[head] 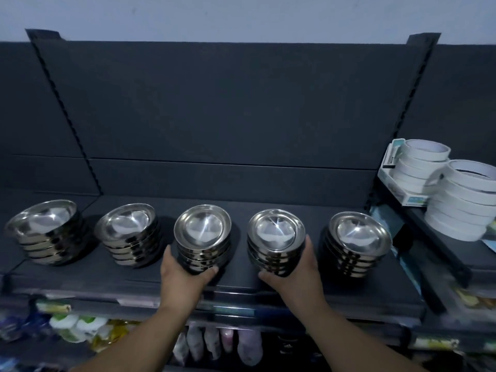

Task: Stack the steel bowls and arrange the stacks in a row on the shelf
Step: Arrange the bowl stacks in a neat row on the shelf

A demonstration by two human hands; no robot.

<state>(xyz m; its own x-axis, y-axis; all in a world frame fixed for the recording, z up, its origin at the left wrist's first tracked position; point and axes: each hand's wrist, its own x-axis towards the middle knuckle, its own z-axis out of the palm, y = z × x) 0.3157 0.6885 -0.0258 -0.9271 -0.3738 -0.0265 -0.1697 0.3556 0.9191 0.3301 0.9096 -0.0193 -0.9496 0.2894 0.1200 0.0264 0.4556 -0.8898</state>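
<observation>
Several stacks of shiny steel bowls stand in a row on the dark shelf (268, 200). From the left: a first stack (45, 232), a second stack (128, 233), a middle stack (202, 237), a fourth stack (276, 240) and a right stack (358, 244). My left hand (179, 275) cups the front and left side of the middle stack. My right hand (295, 275) wraps the front and right side of the fourth stack. Both held stacks rest on the shelf.
Piles of white tape rolls (461, 200) and a white box (400, 181) sit on a higher shelf at the right. Packaged goods (80, 328) hang and lie on the shelf below. A dark back panel (228, 116) rises behind the bowls.
</observation>
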